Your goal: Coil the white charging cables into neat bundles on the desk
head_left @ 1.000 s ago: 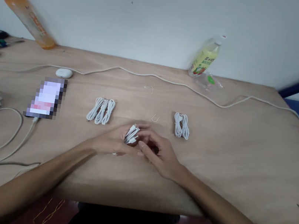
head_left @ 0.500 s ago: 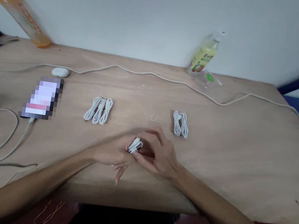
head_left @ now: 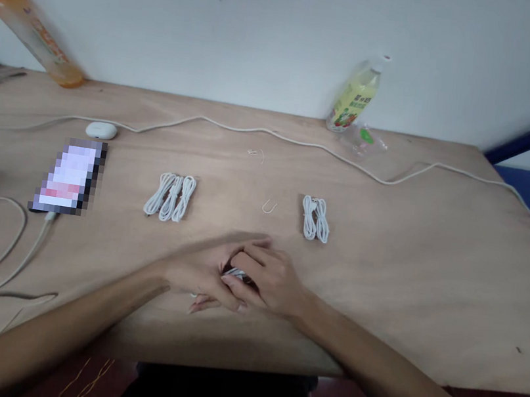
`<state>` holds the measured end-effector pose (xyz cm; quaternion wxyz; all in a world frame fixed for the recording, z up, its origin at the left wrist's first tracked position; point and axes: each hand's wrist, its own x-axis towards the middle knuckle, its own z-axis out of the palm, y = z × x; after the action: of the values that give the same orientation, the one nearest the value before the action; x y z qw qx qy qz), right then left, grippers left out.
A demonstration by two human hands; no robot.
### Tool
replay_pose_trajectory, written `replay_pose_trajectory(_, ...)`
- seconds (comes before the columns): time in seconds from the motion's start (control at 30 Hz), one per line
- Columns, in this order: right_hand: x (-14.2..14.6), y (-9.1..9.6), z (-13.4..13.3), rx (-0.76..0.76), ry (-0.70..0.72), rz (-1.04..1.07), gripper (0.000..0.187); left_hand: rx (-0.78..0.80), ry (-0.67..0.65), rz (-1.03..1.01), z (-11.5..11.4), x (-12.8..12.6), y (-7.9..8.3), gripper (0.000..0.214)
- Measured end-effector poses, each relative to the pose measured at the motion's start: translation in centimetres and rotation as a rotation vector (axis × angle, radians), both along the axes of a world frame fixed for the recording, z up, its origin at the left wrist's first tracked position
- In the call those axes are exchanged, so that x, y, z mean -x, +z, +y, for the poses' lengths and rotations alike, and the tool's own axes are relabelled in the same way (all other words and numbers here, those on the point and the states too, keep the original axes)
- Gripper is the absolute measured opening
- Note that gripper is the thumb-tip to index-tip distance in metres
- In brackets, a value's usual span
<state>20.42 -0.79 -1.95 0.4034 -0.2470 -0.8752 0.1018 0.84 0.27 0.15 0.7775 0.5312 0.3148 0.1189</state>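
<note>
Close to the table's front edge, my left hand (head_left: 206,276) and my right hand (head_left: 273,279) are closed together around a bundled white cable (head_left: 235,274). Only a small part of the cable shows between the fingers; the rest is hidden. Beyond my left hand lie three coiled white cables (head_left: 170,197) side by side. Two more coiled white cables (head_left: 315,219) lie beyond my right hand. A short bent white twist tie (head_left: 269,208) rests on the wood between these groups.
A phone (head_left: 69,176) on a charging cable and a white earbud case (head_left: 101,130) are at the left. A long white cord (head_left: 260,131) crosses the table's back. An orange drink bottle (head_left: 30,34) and a yellow drink bottle (head_left: 355,99) lean against the wall.
My right hand has closed further over the bundled cable, covering more of it. My left fingers have curled inward beneath it. The whole view has shifted slightly.
</note>
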Motion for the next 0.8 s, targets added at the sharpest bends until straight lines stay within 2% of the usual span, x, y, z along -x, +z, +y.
replay_pose_trajectory(0.1, 0.1, -0.2, -0.2, 0.017, -0.041, 0.019, 0.037, 0.091, -0.063, -0.013, 0.4, 0.0, 0.2, 0.112)
replay_pose_trajectory(0.27, -0.3, 0.1, -0.3, 0.063, -0.170, 0.062, 0.029, 0.094, -0.042, -0.105, 1.6, 0.3, 0.8, 0.055)
replay_pose_trajectory(0.37, -1.0, 0.3, 0.2, 0.105, -0.272, 0.065, 0.033, 0.072, -0.025, -0.071, 2.0, 0.7, 1.2, 0.036)
replay_pose_trajectory(0.43, -1.4, 0.3, 0.6, 0.128, -0.315, 0.043, 0.037, 0.130, -0.003, -0.079, 1.9, 0.8, 1.3, 0.034)
replay_pose_trajectory(0.53, -1.7, 0.3, 0.8, 0.120, -0.301, 0.039, 0.039, 0.237, 0.039, -0.104, 1.6, 0.6, 1.1, 0.043)
replay_pose_trajectory(0.7, -1.6, 0.5, 0.8, 0.044, -0.240, 0.027, 0.038, 0.246, -0.049, -0.074, 1.3, 0.3, 0.6, 0.049)
replay_pose_trajectory(0.8, -1.7, 0.7, 0.8, -0.030, -0.267, -0.003, 0.036, 0.284, -0.031, -0.122, 1.2, 0.2, 0.5, 0.050)
